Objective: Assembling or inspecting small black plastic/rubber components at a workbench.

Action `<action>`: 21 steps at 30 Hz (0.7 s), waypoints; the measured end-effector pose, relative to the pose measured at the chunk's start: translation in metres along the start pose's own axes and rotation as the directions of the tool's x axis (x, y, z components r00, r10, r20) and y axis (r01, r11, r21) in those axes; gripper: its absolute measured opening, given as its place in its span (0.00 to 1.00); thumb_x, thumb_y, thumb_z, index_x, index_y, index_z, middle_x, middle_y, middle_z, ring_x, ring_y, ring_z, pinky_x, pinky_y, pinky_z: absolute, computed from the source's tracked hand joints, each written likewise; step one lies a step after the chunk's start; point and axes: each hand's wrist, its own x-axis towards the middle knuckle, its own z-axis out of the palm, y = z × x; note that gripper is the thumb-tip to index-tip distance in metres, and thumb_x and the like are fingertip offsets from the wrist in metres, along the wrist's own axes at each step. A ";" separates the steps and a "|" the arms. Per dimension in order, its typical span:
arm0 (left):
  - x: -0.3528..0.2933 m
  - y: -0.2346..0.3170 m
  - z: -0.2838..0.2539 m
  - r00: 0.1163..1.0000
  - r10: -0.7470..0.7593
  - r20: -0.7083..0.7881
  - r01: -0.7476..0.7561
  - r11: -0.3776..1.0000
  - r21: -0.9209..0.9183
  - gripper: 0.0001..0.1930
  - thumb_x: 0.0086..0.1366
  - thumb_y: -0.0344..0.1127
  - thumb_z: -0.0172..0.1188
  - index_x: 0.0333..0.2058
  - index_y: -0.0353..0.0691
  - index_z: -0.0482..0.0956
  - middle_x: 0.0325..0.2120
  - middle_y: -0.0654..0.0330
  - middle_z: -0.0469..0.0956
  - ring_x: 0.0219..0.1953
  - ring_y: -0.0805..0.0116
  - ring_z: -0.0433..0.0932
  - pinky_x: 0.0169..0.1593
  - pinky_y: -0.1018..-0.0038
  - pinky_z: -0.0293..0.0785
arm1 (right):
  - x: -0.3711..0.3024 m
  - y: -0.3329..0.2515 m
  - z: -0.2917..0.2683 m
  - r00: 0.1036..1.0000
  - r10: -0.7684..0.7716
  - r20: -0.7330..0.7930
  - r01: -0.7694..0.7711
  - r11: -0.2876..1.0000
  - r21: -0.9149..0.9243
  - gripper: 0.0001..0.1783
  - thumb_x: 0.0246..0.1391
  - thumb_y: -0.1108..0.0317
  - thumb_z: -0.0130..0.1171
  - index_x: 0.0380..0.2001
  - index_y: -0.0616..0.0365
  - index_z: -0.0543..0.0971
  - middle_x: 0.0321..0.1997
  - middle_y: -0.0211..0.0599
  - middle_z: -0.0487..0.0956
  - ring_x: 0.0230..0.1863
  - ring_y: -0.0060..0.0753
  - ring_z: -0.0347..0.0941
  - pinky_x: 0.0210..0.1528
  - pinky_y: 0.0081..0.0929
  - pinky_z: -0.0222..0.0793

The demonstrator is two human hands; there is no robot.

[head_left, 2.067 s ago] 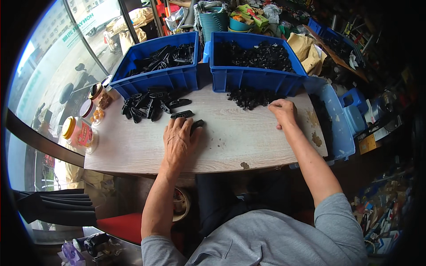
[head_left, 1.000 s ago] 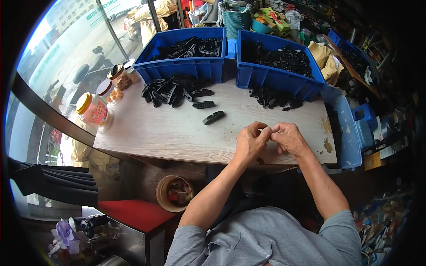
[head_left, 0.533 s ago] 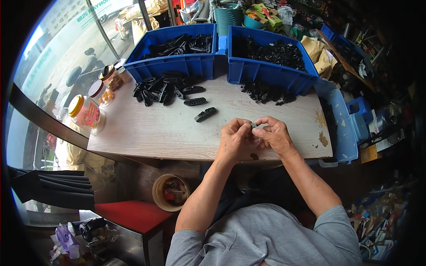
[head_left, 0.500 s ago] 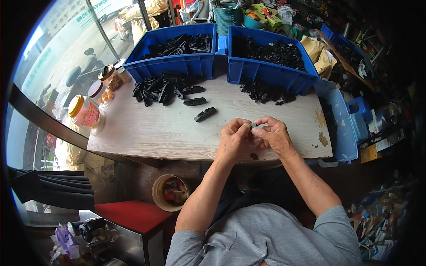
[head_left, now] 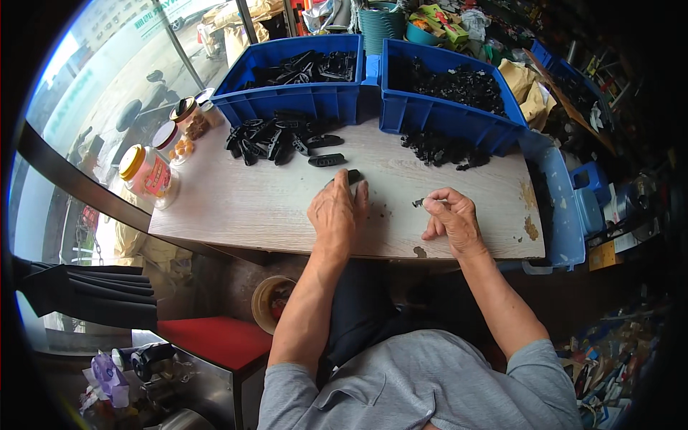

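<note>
A small black notched piece (head_left: 418,203) was pinched between the thumb and forefinger of the right hand (head_left: 455,221), which was held above the right half of the pale wood-grain tabletop (head_left: 244,208); the other fingers were curled. The left hand (head_left: 335,213) was placed over a long black plastic part (head_left: 352,175), its far end left visible beyond the fingertips. The thumb was spread from the fingers, and whether the part was grasped or only touched could not be told. A second long black part (head_left: 327,160) was seen lying just beyond. Behind it, a heap of long black parts (head_left: 276,140) was spread before a filled blue plastic bin (head_left: 294,104); small black pieces (head_left: 444,150) were heaped before another blue bin (head_left: 441,118) to the right.
</note>
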 end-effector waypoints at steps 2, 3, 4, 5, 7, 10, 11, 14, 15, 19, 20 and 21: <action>0.005 -0.002 -0.005 0.998 0.053 0.034 -0.056 0.992 0.117 0.16 0.62 0.42 0.64 0.42 0.39 0.75 0.28 0.51 0.80 0.32 0.54 0.79 0.32 0.61 0.75 | 0.001 0.002 -0.003 1.000 0.007 -0.009 -0.007 1.000 0.001 0.09 0.54 0.65 0.66 0.34 0.58 0.79 0.10 0.24 0.65 0.11 0.24 0.68 0.19 0.26 0.73; 0.004 0.001 -0.008 0.998 0.054 0.034 -0.058 0.991 0.119 0.16 0.62 0.42 0.64 0.42 0.39 0.75 0.28 0.51 0.80 0.32 0.54 0.79 0.32 0.61 0.75 | 0.002 0.002 -0.003 1.000 0.006 -0.009 -0.006 1.000 0.003 0.09 0.54 0.65 0.66 0.34 0.58 0.79 0.10 0.24 0.65 0.11 0.24 0.68 0.19 0.26 0.73; 0.002 0.008 -0.014 0.996 0.015 0.090 -0.028 0.990 0.138 0.16 0.62 0.43 0.63 0.42 0.40 0.75 0.30 0.52 0.79 0.35 0.53 0.78 0.36 0.60 0.74 | 0.002 0.002 -0.002 1.000 0.010 -0.018 -0.010 1.000 0.001 0.09 0.54 0.65 0.66 0.33 0.58 0.79 0.10 0.25 0.65 0.12 0.24 0.68 0.18 0.26 0.73; 0.001 0.012 -0.017 0.989 -0.024 0.145 0.001 0.987 0.159 0.15 0.61 0.43 0.63 0.42 0.40 0.76 0.32 0.52 0.79 0.37 0.52 0.76 0.40 0.60 0.73 | 0.002 0.003 -0.002 1.000 0.013 -0.028 -0.013 1.000 -0.001 0.09 0.54 0.65 0.65 0.33 0.57 0.79 0.10 0.25 0.64 0.12 0.24 0.69 0.18 0.27 0.73; -0.001 0.006 -0.011 0.993 0.025 0.116 -0.041 0.990 0.136 0.14 0.60 0.41 0.63 0.41 0.41 0.76 0.33 0.53 0.78 0.38 0.52 0.75 0.39 0.59 0.73 | 0.002 0.003 -0.003 1.000 0.008 -0.022 -0.008 1.000 0.009 0.09 0.54 0.65 0.65 0.33 0.57 0.79 0.10 0.25 0.64 0.12 0.24 0.69 0.18 0.27 0.73; -0.004 -0.005 -0.008 0.989 0.060 0.139 -0.073 0.993 0.091 0.11 0.59 0.37 0.63 0.38 0.41 0.75 0.36 0.54 0.77 0.40 0.53 0.74 0.39 0.60 0.73 | 0.002 0.003 -0.002 1.000 0.004 -0.015 -0.003 1.000 0.019 0.08 0.55 0.65 0.65 0.34 0.57 0.79 0.10 0.25 0.64 0.12 0.24 0.69 0.19 0.28 0.74; -0.005 -0.007 -0.008 0.980 0.049 0.195 -0.063 0.996 0.066 0.09 0.58 0.35 0.62 0.36 0.41 0.75 0.39 0.55 0.76 0.41 0.53 0.74 0.39 0.61 0.74 | 0.002 0.003 -0.002 1.000 0.006 -0.018 -0.006 1.000 0.020 0.08 0.55 0.65 0.65 0.34 0.57 0.79 0.10 0.25 0.64 0.12 0.24 0.69 0.19 0.28 0.74; -0.011 -0.007 -0.018 0.987 0.122 0.107 -0.131 0.988 0.076 0.10 0.57 0.33 0.62 0.37 0.40 0.75 0.39 0.55 0.77 0.42 0.52 0.73 0.43 0.60 0.72 | 0.002 0.003 -0.002 0.999 0.018 -0.028 -0.017 0.999 0.033 0.08 0.55 0.64 0.64 0.34 0.57 0.79 0.10 0.25 0.64 0.12 0.24 0.69 0.20 0.28 0.75; -0.011 -0.005 -0.019 0.986 0.125 0.108 -0.134 0.988 0.075 0.10 0.57 0.33 0.62 0.37 0.40 0.75 0.39 0.55 0.77 0.42 0.52 0.73 0.43 0.60 0.72 | 0.002 0.003 -0.002 0.999 0.017 -0.031 -0.016 0.999 0.034 0.08 0.55 0.64 0.64 0.34 0.57 0.79 0.10 0.25 0.64 0.12 0.24 0.69 0.20 0.28 0.75; -0.017 -0.007 -0.020 0.984 0.175 -0.019 -0.171 0.975 0.143 0.12 0.56 0.28 0.63 0.40 0.40 0.75 0.33 0.53 0.78 0.40 0.53 0.75 0.42 0.63 0.71 | 0.001 0.003 0.001 1.000 -0.007 -0.021 0.008 0.996 0.085 0.07 0.55 0.65 0.65 0.34 0.55 0.80 0.11 0.25 0.66 0.14 0.24 0.70 0.22 0.29 0.76; -0.022 -0.003 -0.018 0.996 0.091 0.026 -0.088 0.992 -0.093 0.11 0.57 0.27 0.63 0.39 0.39 0.75 0.31 0.52 0.78 0.36 0.55 0.76 0.39 0.66 0.72 | 0.001 0.004 0.002 1.000 -0.010 -0.011 0.012 0.990 0.137 0.07 0.55 0.65 0.65 0.34 0.55 0.80 0.12 0.25 0.67 0.15 0.24 0.71 0.23 0.30 0.77; -0.028 0.002 -0.016 0.996 0.019 0.089 0.010 0.948 -0.318 0.10 0.58 0.27 0.63 0.39 0.39 0.75 0.29 0.51 0.77 0.31 0.57 0.77 0.35 0.70 0.72 | 0.001 0.004 0.004 1.000 -0.012 -0.009 0.013 0.990 0.138 0.07 0.55 0.65 0.65 0.34 0.55 0.80 0.12 0.25 0.67 0.15 0.24 0.71 0.23 0.30 0.77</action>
